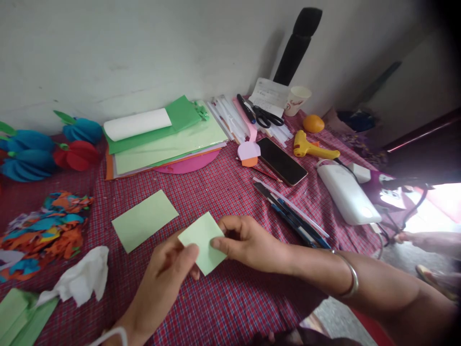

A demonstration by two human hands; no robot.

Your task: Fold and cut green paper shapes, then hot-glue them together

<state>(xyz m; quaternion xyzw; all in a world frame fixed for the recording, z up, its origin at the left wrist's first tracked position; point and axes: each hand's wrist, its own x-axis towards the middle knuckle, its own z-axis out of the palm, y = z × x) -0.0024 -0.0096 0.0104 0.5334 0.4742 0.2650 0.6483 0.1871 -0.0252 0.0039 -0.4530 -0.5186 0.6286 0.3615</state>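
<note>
Card [204,227] is what I have in hand, pale green and roughly square in outline, raised in front of me above the checked cloth [212,312] and turned so that one corner points towards the wall. My left hand [162,274] has the lower left side, thumb flat on the face and fingers tucked behind; my right hand [252,245] has the right side, its thumb reaching inward over the face and its fingers bent around the back. Both pinches are closed to about the card's thickness, and neither hand holds anything else that I can see. Whether it is one layer or folded I cannot tell from this view, and the fingertips at the back are hidden from me. To handle it well, I would press only with the thumb pads and keep both pinches light, since paper this stiff probably takes a crease or dent wherever a fingertip digs in. I would keep the two hands level and pull neither against the other, so the face neither bows nor twists. The edges are the best guide: I would judge any lining up by the corners, and ease the right thumb closer to the rim if it hides too much of the face. The green sheet [144,220] lies flat just beyond my left hand, so I would watch my knuckles there, and mind the long tools [291,216] beside my right forearm.
</note>
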